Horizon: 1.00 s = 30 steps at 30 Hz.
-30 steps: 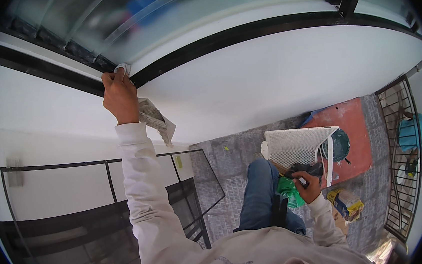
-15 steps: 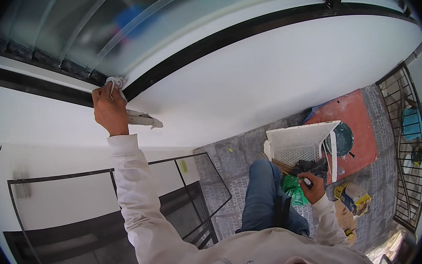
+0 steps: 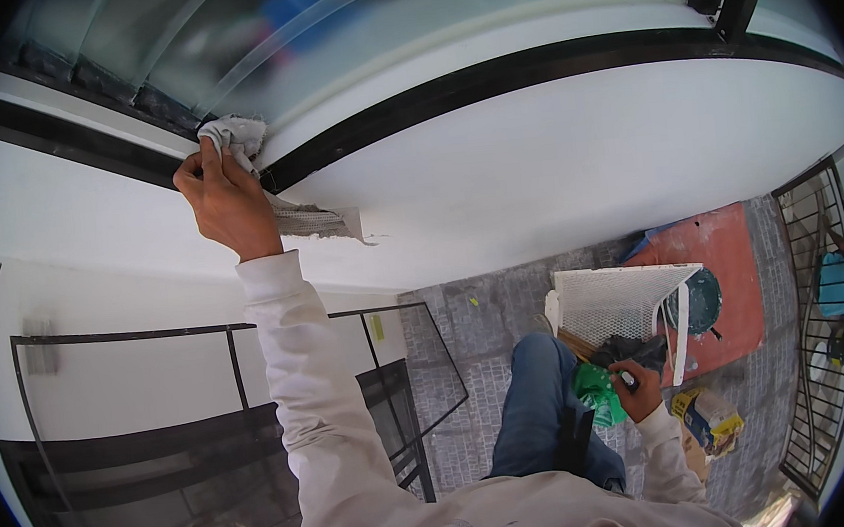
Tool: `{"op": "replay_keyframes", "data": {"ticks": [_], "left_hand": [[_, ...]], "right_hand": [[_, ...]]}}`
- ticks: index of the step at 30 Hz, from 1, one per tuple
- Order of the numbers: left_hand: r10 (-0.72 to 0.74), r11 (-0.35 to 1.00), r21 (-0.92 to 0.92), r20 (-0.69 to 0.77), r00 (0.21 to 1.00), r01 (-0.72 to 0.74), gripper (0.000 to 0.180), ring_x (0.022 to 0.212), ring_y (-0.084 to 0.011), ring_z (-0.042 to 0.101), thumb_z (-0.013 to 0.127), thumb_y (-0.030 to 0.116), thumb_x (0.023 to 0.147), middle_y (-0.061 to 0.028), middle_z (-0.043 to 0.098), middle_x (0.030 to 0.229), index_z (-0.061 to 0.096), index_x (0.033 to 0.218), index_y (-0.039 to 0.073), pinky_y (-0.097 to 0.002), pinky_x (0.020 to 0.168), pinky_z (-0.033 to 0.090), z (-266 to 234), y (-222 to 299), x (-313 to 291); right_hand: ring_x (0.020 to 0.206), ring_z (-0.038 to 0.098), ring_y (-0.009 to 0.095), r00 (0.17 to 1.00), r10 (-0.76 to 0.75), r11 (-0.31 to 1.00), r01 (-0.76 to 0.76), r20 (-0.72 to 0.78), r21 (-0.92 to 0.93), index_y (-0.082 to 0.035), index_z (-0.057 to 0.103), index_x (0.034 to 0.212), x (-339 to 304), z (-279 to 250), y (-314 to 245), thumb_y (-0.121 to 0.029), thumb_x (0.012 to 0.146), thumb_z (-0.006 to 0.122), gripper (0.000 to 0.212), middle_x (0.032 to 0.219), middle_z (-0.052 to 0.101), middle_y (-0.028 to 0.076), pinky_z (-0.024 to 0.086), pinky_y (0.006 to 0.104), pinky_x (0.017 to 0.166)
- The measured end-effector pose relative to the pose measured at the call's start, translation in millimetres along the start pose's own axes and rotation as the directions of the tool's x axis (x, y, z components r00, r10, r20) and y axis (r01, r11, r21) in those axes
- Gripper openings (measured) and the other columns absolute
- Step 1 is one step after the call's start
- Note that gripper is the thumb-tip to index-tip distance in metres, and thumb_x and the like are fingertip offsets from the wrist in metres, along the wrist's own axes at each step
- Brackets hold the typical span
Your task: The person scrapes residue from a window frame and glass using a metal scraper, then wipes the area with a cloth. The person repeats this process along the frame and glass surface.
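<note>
Left hand [image 3: 233,208]: fingers clamped on 1 grey rag [image 3: 235,134], located far left at the corner of the black frame [image 3: 486,75]; its tail hangs loose. Right hand [image 3: 640,391]: fingers curled around 1 small dark object [image 3: 629,381], kind unclear, beside a green bag [image 3: 597,396]. Assessed risks: the tail could snag on the frame; a slackened right grip could drop the object.

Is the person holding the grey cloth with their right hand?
No, the left hand holds the grey cloth at the black frame's corner.
</note>
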<state>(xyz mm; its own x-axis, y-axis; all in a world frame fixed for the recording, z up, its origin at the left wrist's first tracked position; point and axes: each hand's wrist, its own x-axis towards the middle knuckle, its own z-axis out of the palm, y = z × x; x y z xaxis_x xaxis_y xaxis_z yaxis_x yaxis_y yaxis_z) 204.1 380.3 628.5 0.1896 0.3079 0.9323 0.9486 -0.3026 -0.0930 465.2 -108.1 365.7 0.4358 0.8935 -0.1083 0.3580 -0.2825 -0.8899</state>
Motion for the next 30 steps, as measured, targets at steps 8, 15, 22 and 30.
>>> {"op": "replay_keyframes", "data": {"ticks": [8, 15, 22, 30], "left_hand": [[-0.083, 0.993, 0.099, 0.161, 0.983, 0.068, 0.043, 0.083, -0.0292, 0.068, 0.065, 0.015, 0.093, -0.0122, 0.056, 0.107, 0.056, 0.135, 0.011, -0.0415, 0.062, 0.056, 2, 22, 3], [-0.203, 0.979, 0.082, 0.485, 0.850, 0.187, 0.054, 0.087, -0.0339, 0.068, 0.059, 0.016, 0.097, -0.0162, 0.056, 0.109, 0.041, 0.148, 0.012, -0.0434, 0.063, 0.055, -16, 24, -1], [-0.221, 0.975, 0.060, 0.371, 0.902, 0.214, 0.047, 0.086, -0.0361, 0.069, 0.056, 0.024, 0.098, -0.0156, 0.059, 0.109, 0.049, 0.141, 0.009, -0.0450, 0.067, 0.055, -7, 35, -2], [-0.196, 0.974, 0.027, 0.592, 0.782, 0.223, 0.038, 0.090, -0.0400, 0.068, 0.054, 0.030, 0.093, -0.0200, 0.065, 0.103, 0.069, 0.118, 0.005, -0.0508, 0.071, 0.054, -25, 12, 15]], "right_hand": [[0.069, 0.070, 0.029, 1.000, 0.028, 0.999, -0.028, 0.008, -0.019, -0.004, 0.070, 0.102, 2, 0, 0, -0.006, 0.084, 0.070, 0.018, 0.086, 0.071, 0.016, 0.052, 0.0352, 0.062], [0.077, 0.071, 0.031, 1.000, -0.007, 0.999, 0.008, 0.024, -0.051, -0.005, 0.069, 0.101, 7, 6, -8, -0.008, 0.084, 0.070, 0.017, 0.089, 0.071, 0.016, 0.053, 0.0359, 0.068], [0.085, 0.072, 0.027, 0.996, 0.062, 0.998, -0.060, 0.067, -0.033, 0.000, 0.069, 0.102, 8, 6, -7, -0.005, 0.085, 0.068, 0.017, 0.092, 0.072, 0.017, 0.053, 0.0341, 0.075], [0.082, 0.072, 0.028, 0.999, 0.052, 0.999, -0.052, 0.006, 0.003, -0.003, 0.069, 0.102, 0, 0, 2, -0.005, 0.085, 0.069, 0.017, 0.089, 0.072, 0.015, 0.053, 0.0348, 0.072]]}}
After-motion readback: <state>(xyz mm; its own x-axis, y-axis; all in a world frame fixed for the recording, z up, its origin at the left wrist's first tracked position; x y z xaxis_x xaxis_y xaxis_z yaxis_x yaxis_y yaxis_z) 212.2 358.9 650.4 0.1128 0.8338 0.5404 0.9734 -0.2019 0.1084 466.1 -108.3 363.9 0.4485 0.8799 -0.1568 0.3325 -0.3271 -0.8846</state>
